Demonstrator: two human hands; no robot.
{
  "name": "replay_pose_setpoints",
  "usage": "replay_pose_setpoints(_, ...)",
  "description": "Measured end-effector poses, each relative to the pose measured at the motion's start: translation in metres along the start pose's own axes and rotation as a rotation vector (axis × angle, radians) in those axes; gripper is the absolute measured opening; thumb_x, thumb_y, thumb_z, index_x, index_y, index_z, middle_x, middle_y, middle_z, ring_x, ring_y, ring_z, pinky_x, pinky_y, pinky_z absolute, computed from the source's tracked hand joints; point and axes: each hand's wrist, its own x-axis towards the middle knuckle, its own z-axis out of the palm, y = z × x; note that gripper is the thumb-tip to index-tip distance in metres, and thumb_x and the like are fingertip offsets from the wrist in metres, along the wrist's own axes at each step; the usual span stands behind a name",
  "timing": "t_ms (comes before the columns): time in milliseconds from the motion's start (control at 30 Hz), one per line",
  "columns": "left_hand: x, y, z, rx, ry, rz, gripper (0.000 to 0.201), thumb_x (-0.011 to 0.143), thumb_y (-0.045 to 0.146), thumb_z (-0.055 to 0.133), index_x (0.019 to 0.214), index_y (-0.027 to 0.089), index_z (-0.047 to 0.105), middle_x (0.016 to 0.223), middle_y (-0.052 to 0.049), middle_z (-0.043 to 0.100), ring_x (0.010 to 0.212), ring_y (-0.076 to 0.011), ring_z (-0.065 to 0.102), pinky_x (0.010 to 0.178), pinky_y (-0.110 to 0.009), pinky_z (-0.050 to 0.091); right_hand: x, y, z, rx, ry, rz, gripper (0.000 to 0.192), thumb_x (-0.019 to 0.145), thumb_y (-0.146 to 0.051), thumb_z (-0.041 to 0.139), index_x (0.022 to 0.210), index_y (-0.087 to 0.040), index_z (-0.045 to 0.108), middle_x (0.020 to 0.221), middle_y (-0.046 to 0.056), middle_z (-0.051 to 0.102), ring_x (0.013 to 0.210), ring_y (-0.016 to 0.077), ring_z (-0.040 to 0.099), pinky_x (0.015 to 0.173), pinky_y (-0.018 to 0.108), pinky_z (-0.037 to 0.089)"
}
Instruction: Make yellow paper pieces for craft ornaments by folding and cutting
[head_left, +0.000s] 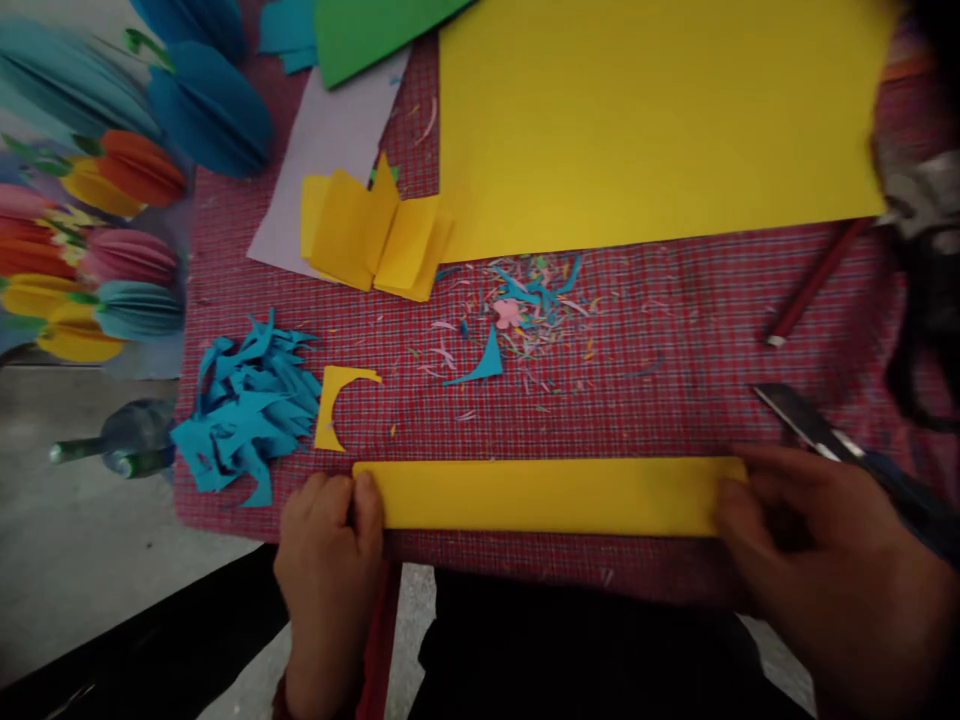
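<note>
A long folded strip of yellow paper (547, 497) lies flat along the near edge of the table. My left hand (330, 530) grips its left end between thumb and curled fingers. At the right end, my right hand (817, 550) pinches the strip with thumb and forefinger; that hand is slightly blurred. Scissors (810, 425) with dark handles lie just beyond my right hand, their handles partly behind it. Near my left hand rests a curved yellow paper offcut (328, 410).
A large yellow sheet (660, 120) covers the far side. Blue paper scraps (247, 410) are heaped at left, near folded yellow pieces (375, 235). Small trimmings (536, 310) are scattered mid-table. A red pencil-like stick (814, 285) lies at right. Paper ornaments (210, 110) hang at left.
</note>
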Motion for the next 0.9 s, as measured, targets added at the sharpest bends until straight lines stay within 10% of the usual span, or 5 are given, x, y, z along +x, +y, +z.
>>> replay_pose_setpoints(167, 0.003, -0.005, 0.006, 0.034, 0.091, 0.013, 0.014, 0.091, 0.029, 0.05, 0.094, 0.016, 0.055, 0.081, -0.007, 0.054, 0.081, -0.0245, 0.053, 0.073, -0.04, 0.044, 0.008, -0.014, -0.008, 0.077, 0.066, -0.014, 0.02, 0.084, -0.032, 0.05, 0.101, -0.024, 0.059, 0.074, 0.004, 0.064, 0.062, 0.0217, 0.062, 0.057, 0.034, 0.049)
replay_pose_setpoints(333, 0.012, -0.011, 0.006, 0.115, 0.238, 0.492, 0.053, 0.087, 0.011, 0.051, 0.139, 0.016, 0.043, 0.138, -0.022, 0.047, 0.131, -0.0379, 0.041, 0.103, -0.057, 0.036, 0.011, -0.016, -0.005, 0.089, 0.138, -0.068, 0.023, 0.081, -0.028, 0.049, 0.098, -0.019, 0.061, 0.069, 0.003, 0.063, 0.06, 0.0203, 0.061, 0.054, 0.031, 0.043)
replay_pose_setpoints(567, 0.026, -0.003, -0.012, 0.198, 0.075, 1.176, 0.068, 0.089, 0.005, 0.047, 0.146, 0.038, 0.031, 0.157, -0.001, 0.029, 0.147, -0.0303, 0.014, 0.115, -0.062, 0.018, 0.014, -0.027, -0.006, -0.044, 0.129, 0.001, 0.024, 0.078, -0.019, 0.049, 0.099, -0.019, 0.061, 0.071, 0.004, 0.064, 0.061, 0.0212, 0.059, 0.055, 0.03, 0.036)
replay_pose_setpoints(900, 0.035, 0.002, -0.014, 0.161, -0.091, 1.424, 0.078, 0.084, -0.008, 0.032, 0.149, 0.034, 0.021, 0.157, 0.0, 0.03, 0.147, -0.0266, 0.015, 0.112, -0.066, 0.014, 0.014, -0.034, -0.011, -0.101, 0.124, 0.001, 0.025, 0.085, -0.019, 0.044, 0.105, -0.017, 0.059, 0.087, 0.01, 0.071, 0.074, 0.0238, 0.064, 0.06, 0.031, 0.036)
